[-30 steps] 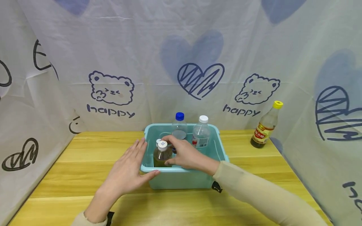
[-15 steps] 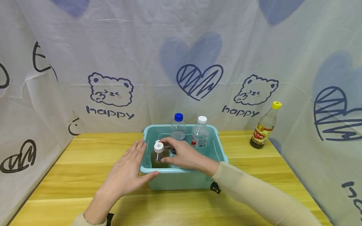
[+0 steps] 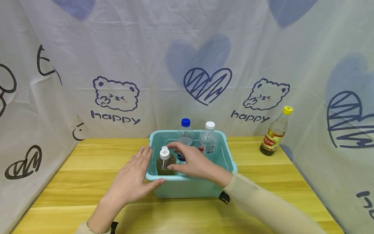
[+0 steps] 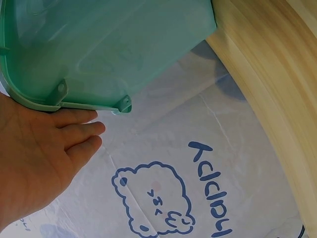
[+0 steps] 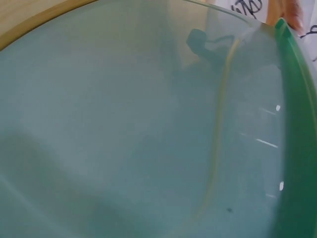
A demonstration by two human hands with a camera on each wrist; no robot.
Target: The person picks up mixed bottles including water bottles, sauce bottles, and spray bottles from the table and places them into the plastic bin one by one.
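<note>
A light teal plastic storage box (image 3: 193, 188) stands on the wooden table. My right hand (image 3: 193, 161) reaches into its front left corner, fingers and thumb curved round a white-capped bottle (image 3: 166, 164) of dark brownish-green liquid. The thumb overlaps the bottle's side; the fingers curl behind it. Another small white cap (image 3: 165, 148) shows just behind. At the box's left end my left hand (image 3: 128, 180) lies with straight fingers along the outside and the thumb at the front rim. In the left wrist view, the fingers (image 4: 81, 131) extend just under the rim.
Inside the box, a clear bottle (image 3: 185, 135) with a blue cap and a clear bottle (image 3: 208, 138) with a white cap stand toward the back. A yellow-capped glass bottle (image 3: 273, 133) of dark liquid stands at the table's back right. A printed cloth (image 3: 163, 48) hangs behind.
The brown-liquid bottle has shifted slightly left and down in the box, with my right hand at it. The left hand stays at the box's side.
</note>
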